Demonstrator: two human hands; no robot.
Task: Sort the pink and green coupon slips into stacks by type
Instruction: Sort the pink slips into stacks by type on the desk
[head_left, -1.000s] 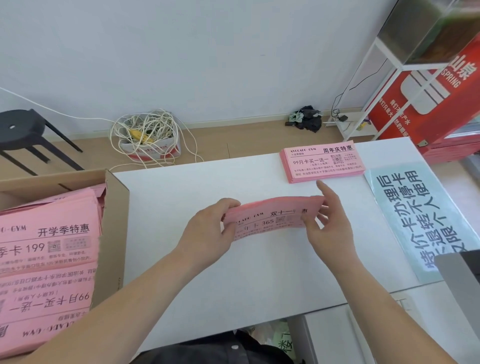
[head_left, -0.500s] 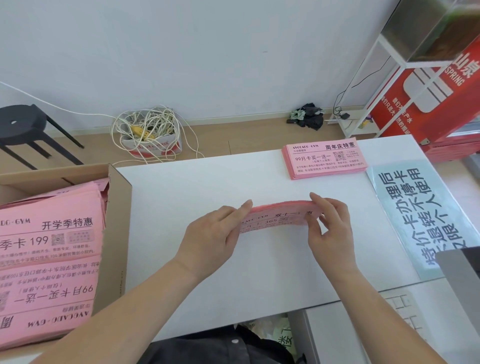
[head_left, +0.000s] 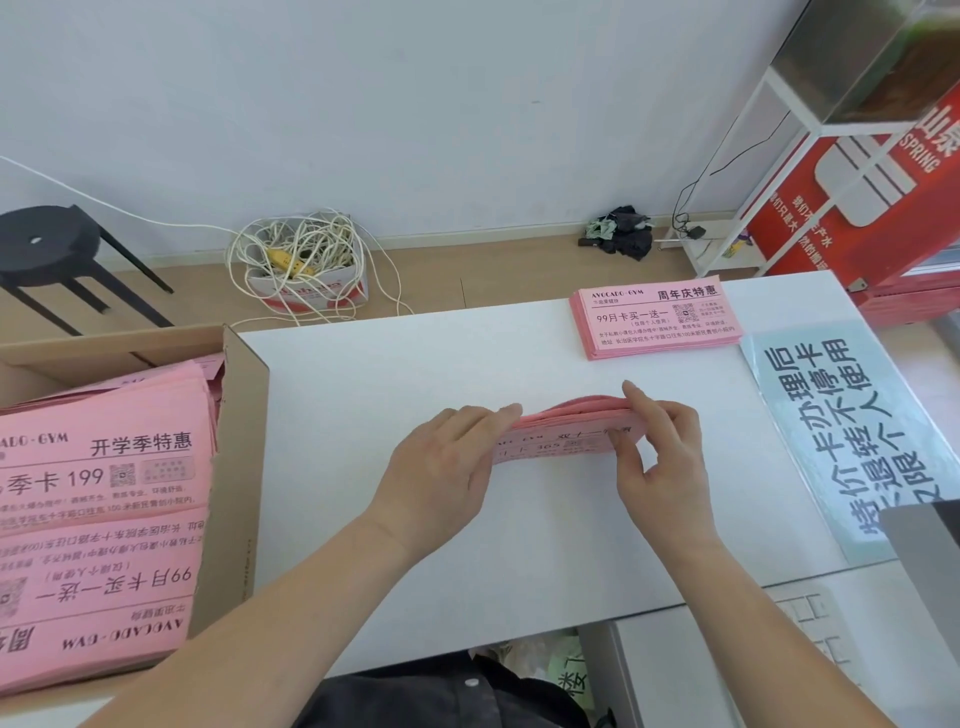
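We square a bundle of pink slips (head_left: 563, 434) on edge at mid-table (head_left: 415, 374). The left hand (head_left: 447, 467) presses straight fingers on its left end and the right hand (head_left: 662, 457) pinches its right end. Next, we judge, it needs laying flat near the far-right stack (head_left: 657, 318), as a separate pile, since the headings differ.

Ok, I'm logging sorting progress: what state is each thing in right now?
Pink paper coupon bundle: bowed, held between both hands.
Left hand: straight fingers against the bundle's left end.
Right hand: pinching its right end.
Pink slip stack, far side: squared, flat.
Brown cardboard box: open, holding loose pink slips.
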